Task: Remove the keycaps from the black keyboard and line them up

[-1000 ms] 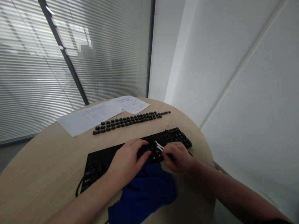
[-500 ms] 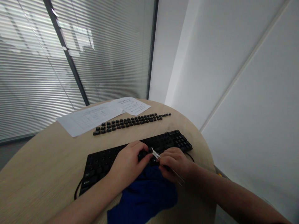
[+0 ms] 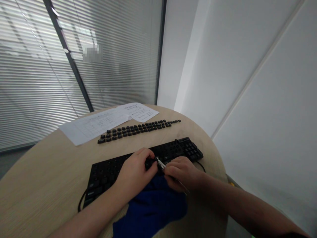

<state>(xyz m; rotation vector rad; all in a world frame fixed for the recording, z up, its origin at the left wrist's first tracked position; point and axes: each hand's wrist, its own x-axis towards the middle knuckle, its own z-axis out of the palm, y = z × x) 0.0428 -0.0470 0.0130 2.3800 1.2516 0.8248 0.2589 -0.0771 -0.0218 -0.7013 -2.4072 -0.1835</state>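
A black keyboard (image 3: 106,168) lies across the table, with many keycaps off its middle part. My left hand (image 3: 136,167) rests over it, thumb and fingers pinched round something dark, too small to make out. From the right, my right hand (image 3: 182,172) is closed on a thin tool with a white tip (image 3: 160,163) and wire-like ends that stick out below the palm. The white tip meets the fingertips of my left hand. Beneath both hands a blue cloth (image 3: 151,208) is spread at the keyboard's near edge.
Rows of loose black keycaps (image 3: 133,131) lie behind the keyboard. Printed paper sheets (image 3: 99,124) are farther back on the round wooden table (image 3: 49,172). A black cable (image 3: 80,201) loops at the keyboard's left end. Blinds and a white wall stand beyond.
My right hand and the white-tipped tool have shifted slightly left, closer to my left hand's fingertips. My left hand has moved a little left.
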